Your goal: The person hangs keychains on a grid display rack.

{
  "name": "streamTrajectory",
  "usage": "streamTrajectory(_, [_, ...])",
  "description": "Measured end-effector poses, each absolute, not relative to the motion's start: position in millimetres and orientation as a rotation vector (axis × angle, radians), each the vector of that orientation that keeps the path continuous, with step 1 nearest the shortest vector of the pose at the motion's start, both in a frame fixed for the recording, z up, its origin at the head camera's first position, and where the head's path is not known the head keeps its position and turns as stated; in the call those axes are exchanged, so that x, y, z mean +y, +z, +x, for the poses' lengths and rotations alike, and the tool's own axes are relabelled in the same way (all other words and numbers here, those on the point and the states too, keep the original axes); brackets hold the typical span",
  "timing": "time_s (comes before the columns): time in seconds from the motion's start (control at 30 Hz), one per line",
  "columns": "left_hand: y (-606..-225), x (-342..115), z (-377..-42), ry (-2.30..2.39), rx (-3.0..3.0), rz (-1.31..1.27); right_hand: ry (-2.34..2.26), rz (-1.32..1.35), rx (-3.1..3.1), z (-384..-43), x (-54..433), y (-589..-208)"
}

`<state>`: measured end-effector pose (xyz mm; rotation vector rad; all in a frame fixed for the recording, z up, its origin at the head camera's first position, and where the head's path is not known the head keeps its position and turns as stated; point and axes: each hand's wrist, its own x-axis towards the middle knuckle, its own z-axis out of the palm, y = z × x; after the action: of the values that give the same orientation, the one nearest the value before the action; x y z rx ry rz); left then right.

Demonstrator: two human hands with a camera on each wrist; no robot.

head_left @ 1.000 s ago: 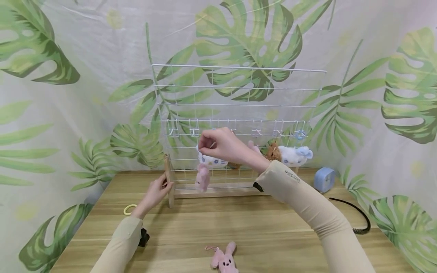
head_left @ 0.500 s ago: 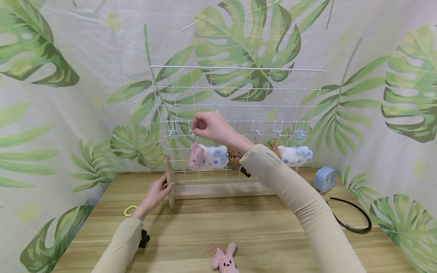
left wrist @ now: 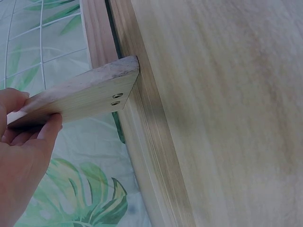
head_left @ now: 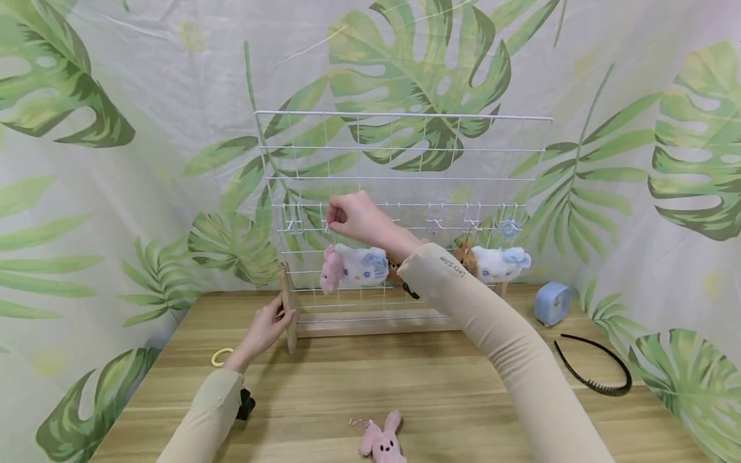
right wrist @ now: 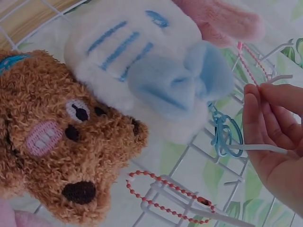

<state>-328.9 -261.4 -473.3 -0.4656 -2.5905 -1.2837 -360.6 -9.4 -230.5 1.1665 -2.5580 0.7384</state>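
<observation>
My right hand pinches a pink bead chain beside a white hook on the wire grid rack. From that chain hangs a pink plush keychain; whether the chain is over the hook I cannot tell. Next to it hang a white cat plush with a blue bow and a brown curly bear plush on a red bead chain. Low at the rack's left end, my left hand grips the wooden side support between thumb and fingers.
More plush keychains, a brown one and a white one, hang at the rack's right. On the table lie a pink rabbit plush, a black headband, a blue clock and a yellow ring.
My right hand has moved left and a little up to the hook, bringing the pink plush beside the white cat plush. The left hand stays on the support.
</observation>
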Motion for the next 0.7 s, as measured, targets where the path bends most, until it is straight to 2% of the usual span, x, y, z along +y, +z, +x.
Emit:
streamTrajectory(0.27, [-474,-261,-330,-1.327,-2.595,-0.454,0.801,1.169,-2.523,-349,-3,-231])
streamTrajectory(0.53, [-475,-263,-332,-1.303,-2.598,-0.454,0.925,1.218,-2.388,-313,16,-224])
streamTrajectory(0.7, [-475,-262,-332,-1.296,-2.613,-0.450,0.925,1.350,-2.295,-288,36,-245])
